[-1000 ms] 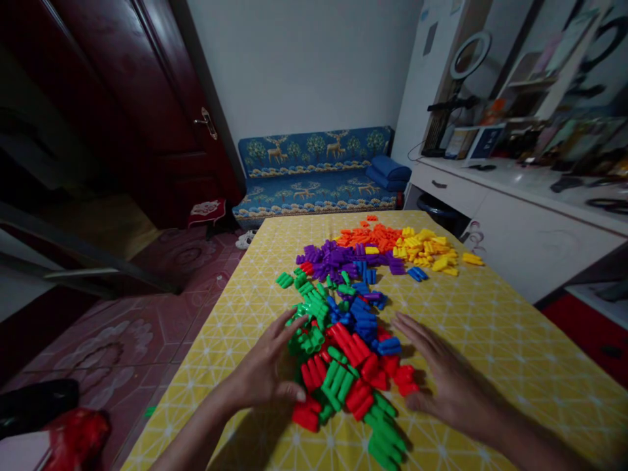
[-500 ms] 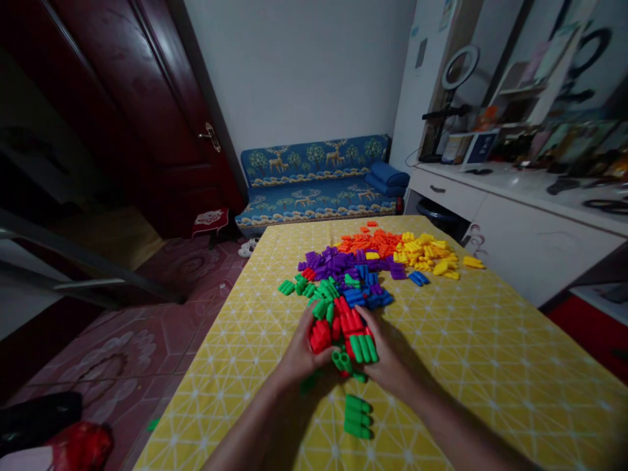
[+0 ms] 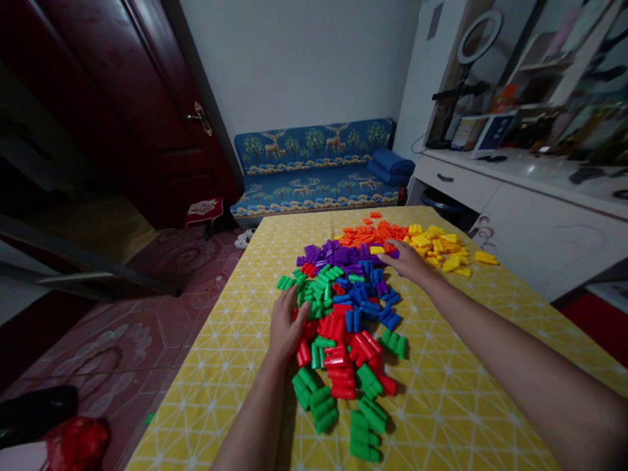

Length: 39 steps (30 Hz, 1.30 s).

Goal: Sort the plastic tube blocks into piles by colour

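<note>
My left hand [image 3: 287, 322] rests at the left edge of the pile, fingers apart, beside green blocks [image 3: 321, 284] and red blocks [image 3: 338, 327]. Farther up, my right hand [image 3: 406, 260] reaches to the purple blocks [image 3: 333, 257], its fingers apart near a single yellow block [image 3: 377, 250]. Blue blocks [image 3: 366, 297] lie between the two hands. Beyond my right hand are orange blocks [image 3: 367, 234] and a heap of yellow blocks [image 3: 439, 245]. Several green blocks are spread at the near end, one of them [image 3: 364, 436] nearest to me.
The blocks lie on a table with a yellow patterned cloth [image 3: 226, 366]. Behind it stands a blue patterned sofa [image 3: 314, 173]. A white dresser [image 3: 544, 216] is at the right, and a small red stool [image 3: 205, 210] stands by the dark red door [image 3: 161, 131].
The red and green blocks between my hands are now spread over the table. My left hand has moved slightly left and away; my right hand has moved forward and right to the purple blocks.
</note>
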Each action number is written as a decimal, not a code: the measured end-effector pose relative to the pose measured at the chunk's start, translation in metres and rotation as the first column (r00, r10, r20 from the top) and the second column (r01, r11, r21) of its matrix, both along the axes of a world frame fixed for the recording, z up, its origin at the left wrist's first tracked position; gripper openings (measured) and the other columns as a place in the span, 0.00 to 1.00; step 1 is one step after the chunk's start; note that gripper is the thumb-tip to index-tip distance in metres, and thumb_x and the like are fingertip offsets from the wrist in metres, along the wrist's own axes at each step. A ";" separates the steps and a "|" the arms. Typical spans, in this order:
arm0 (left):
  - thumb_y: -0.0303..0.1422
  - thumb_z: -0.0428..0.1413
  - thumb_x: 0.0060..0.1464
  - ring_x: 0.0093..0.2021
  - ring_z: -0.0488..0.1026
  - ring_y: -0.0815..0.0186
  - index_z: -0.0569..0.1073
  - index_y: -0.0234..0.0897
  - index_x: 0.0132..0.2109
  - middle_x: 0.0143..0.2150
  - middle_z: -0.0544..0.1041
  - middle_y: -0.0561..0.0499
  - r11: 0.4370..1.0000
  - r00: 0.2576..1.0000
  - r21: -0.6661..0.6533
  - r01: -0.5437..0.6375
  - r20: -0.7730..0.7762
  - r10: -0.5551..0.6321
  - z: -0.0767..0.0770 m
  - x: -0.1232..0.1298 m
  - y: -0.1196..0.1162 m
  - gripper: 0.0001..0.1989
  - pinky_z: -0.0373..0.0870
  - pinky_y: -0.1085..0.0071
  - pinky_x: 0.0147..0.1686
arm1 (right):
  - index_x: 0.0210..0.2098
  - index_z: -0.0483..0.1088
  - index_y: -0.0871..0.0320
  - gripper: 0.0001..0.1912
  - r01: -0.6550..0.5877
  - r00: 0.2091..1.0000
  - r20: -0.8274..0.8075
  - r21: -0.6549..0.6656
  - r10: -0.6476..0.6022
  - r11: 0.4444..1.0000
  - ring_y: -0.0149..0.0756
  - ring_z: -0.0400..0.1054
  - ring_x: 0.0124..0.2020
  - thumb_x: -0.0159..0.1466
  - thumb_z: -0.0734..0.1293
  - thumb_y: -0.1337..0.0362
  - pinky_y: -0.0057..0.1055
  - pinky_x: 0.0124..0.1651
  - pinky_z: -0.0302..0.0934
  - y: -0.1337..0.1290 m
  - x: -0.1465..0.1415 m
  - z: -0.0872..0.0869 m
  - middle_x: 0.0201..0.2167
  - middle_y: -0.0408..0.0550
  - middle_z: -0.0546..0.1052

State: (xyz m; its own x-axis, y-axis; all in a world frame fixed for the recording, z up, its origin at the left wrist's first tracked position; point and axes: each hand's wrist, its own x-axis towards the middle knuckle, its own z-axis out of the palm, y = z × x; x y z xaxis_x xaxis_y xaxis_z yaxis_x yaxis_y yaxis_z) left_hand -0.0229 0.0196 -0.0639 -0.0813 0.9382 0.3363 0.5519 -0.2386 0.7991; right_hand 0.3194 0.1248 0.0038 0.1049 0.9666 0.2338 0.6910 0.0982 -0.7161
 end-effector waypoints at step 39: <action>0.52 0.42 0.64 0.66 0.61 0.57 0.69 0.39 0.61 0.64 0.69 0.46 0.996 0.949 -0.076 0.052 0.316 -0.026 0.019 0.005 -0.008 0.29 0.54 0.59 0.66 | 0.44 0.77 0.58 0.22 0.057 0.989 0.119 0.199 -0.082 0.978 0.46 0.70 0.51 0.66 0.58 0.51 0.43 0.58 0.61 -0.049 0.031 -0.011 0.46 0.55 0.78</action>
